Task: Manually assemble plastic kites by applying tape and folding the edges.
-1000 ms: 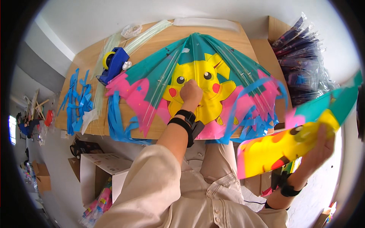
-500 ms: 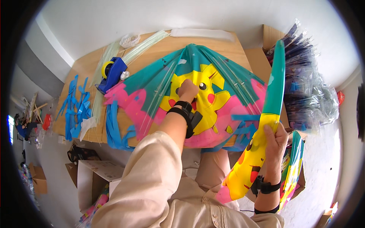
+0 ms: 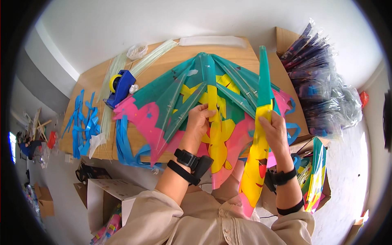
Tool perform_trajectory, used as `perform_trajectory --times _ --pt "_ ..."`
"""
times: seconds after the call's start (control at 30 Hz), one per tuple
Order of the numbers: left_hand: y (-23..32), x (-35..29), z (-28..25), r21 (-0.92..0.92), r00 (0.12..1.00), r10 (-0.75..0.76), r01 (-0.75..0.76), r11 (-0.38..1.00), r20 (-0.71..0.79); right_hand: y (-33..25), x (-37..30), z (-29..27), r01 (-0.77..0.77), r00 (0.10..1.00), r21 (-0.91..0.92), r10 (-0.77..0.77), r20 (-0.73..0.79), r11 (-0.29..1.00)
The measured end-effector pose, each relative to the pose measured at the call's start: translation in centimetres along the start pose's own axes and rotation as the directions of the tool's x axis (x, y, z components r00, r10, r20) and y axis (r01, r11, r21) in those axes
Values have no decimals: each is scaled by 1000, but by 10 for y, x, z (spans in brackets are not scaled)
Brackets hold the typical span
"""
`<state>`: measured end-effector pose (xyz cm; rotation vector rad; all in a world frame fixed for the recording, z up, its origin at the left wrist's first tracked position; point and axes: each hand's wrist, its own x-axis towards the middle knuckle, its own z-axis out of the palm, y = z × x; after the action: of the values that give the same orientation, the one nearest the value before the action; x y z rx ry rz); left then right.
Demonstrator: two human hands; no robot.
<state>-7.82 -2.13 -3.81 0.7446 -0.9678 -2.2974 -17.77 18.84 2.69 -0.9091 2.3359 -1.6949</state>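
We pinch the wide green-pink-yellow plastic kite (image 3: 218, 143) between the fingers of our left hand (image 3: 198, 123) and curl our right hand (image 3: 276, 132) around the long folded green-yellow-pink plastic kite (image 3: 256, 153), so tugging too hard might rip either one.

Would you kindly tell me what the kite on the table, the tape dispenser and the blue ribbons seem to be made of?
Kite: probably thin plastic film or light synthetic cloth, slightly glossy, given its translucence and soft folds.
Tape dispenser: likely hard plastic, smooth, as its blue body looks rigid.
Blue ribbons: thin film or fabric, faintly shiny, hanging in flat, limp strips.
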Motion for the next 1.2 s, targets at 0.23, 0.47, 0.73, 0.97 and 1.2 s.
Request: perform_trajectory --times 0.23,0.47,0.73,0.97,1.2 --pt "12 -48 15 586 849 487 -504 634 204 5 11 6 -13 995 -163 -3 -100 987" --pt "-22 -108 81 738 730 270 -669 93 628 -13 4 23 -18 989 -97 4 -145 995" --pt "-19 -107 86 609 683 147 -713 347 715 -4 1 6 61 994 -159 -75 -81 985" --pt "25 -14 -1 864 690 544 -481 -149 477 -16 -12 -127 -47 945 269 130 -300 962" --pt "31 62 -40 989 978 183 -118 85 101 -85 -36 -216 -129 785 434 359 -505 892"
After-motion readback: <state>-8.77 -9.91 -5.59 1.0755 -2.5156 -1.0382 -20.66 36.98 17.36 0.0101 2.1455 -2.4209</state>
